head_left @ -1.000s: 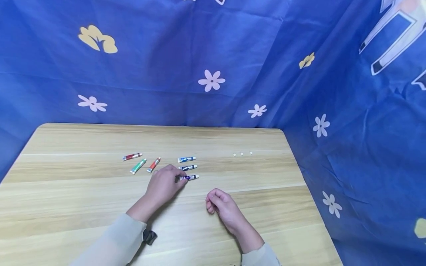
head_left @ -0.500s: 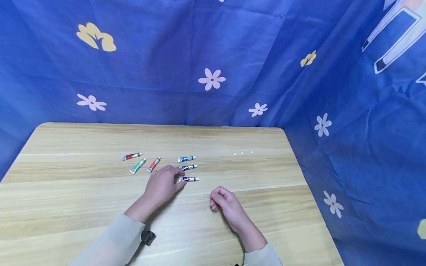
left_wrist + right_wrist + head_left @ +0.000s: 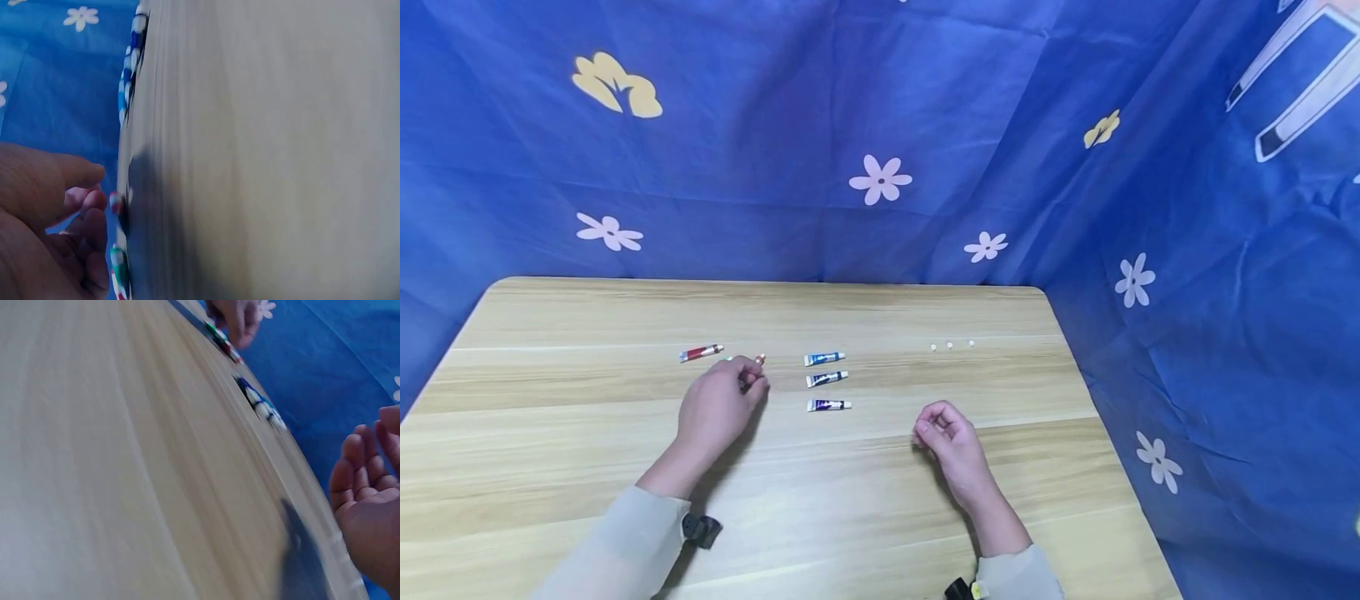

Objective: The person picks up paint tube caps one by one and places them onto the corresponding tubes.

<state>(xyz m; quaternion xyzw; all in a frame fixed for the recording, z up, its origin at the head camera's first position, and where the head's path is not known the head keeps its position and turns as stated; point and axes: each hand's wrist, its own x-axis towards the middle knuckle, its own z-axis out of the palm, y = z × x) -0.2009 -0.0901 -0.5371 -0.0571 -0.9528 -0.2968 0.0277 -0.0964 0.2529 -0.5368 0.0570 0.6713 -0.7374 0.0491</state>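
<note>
My left hand (image 3: 718, 404) hovers over the left group of small paint tubes, its fingers loosely bent and nothing between them in the left wrist view. An orange paint tube (image 3: 760, 359) pokes out past its fingertips. The hand covers most of the green paint tube in the head view, though the left wrist view shows that green tube (image 3: 119, 259). Just beyond lies a red paint tube (image 3: 702, 353). Three more tubes form a column at the middle: light blue (image 3: 824, 358), dark blue (image 3: 827, 378) and purple (image 3: 830, 406). My right hand (image 3: 953, 446), loosely curled and holding nothing, is raised right of them.
Small white caps (image 3: 950, 345) lie in a short row toward the back right of the wooden table (image 3: 880, 517). A blue flowered cloth (image 3: 737, 167) hangs behind the table and along its right side.
My left hand has let go of the purple tube, which stays below the two blue ones, and moved left over the green and orange tubes. My right hand has drifted right.
</note>
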